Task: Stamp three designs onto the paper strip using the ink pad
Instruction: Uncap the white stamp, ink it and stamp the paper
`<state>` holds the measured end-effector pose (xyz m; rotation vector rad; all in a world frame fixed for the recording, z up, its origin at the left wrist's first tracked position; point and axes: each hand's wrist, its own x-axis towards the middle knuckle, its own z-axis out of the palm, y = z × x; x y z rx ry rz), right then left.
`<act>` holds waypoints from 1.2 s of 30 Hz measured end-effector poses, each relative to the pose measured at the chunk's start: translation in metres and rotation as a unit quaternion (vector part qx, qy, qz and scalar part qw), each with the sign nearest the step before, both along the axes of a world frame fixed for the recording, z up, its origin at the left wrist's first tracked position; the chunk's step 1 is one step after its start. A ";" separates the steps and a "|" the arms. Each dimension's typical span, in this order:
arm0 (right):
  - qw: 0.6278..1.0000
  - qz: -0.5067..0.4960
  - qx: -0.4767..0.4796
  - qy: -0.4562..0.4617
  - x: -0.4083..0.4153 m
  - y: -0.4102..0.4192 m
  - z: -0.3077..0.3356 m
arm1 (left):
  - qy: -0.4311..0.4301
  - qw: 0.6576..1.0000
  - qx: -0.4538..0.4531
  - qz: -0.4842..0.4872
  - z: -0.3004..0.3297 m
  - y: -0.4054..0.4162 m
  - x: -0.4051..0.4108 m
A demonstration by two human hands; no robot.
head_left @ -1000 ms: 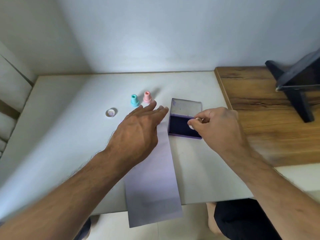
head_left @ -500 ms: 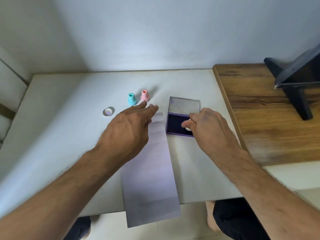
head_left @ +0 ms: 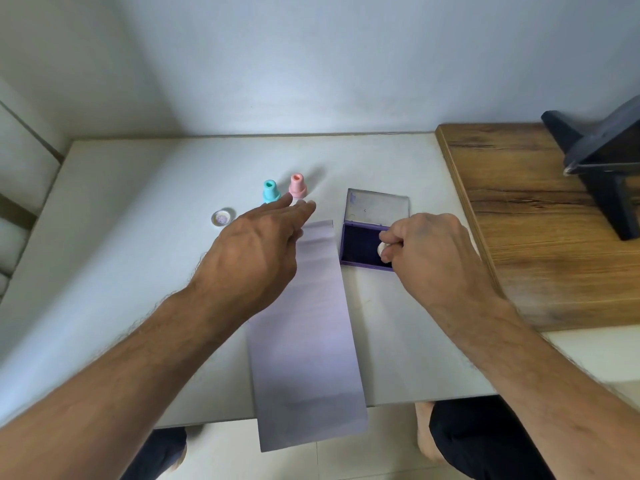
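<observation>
Right hand [head_left: 429, 251] pinches a white stamp [head_left: 382, 250] on the ink pad [head_left: 360, 245]; left hand [head_left: 256, 254] flat.

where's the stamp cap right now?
In the head view the small round cap lies on the white table, left of the teal stamp and pink stamp, beyond the left hand.

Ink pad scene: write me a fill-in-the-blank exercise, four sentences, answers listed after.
1. The right hand pinches a small white stamp over the open ____.
2. The stamp standing beside the pink stamp is ____ in colour.
3. The paper strip hangs over the ____ edge of the white table.
4. The left hand reaches out with its fingers ____.

Missing words: ink pad; teal; near; straight
</observation>
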<state>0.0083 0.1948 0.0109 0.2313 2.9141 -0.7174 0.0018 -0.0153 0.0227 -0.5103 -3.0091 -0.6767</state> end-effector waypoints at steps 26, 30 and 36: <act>0.999 -0.017 -0.030 -0.016 -0.007 0.004 0.006 | -0.075 0.983 -0.065 0.154 0.000 -0.043 0.003; 1.000 0.003 -0.005 0.019 -0.008 -0.002 0.013 | -0.073 0.983 -0.070 0.153 0.000 -0.043 0.005; 0.899 -0.125 -0.418 0.021 -0.017 -0.043 0.021 | -0.067 0.985 0.005 0.156 0.001 -0.040 0.008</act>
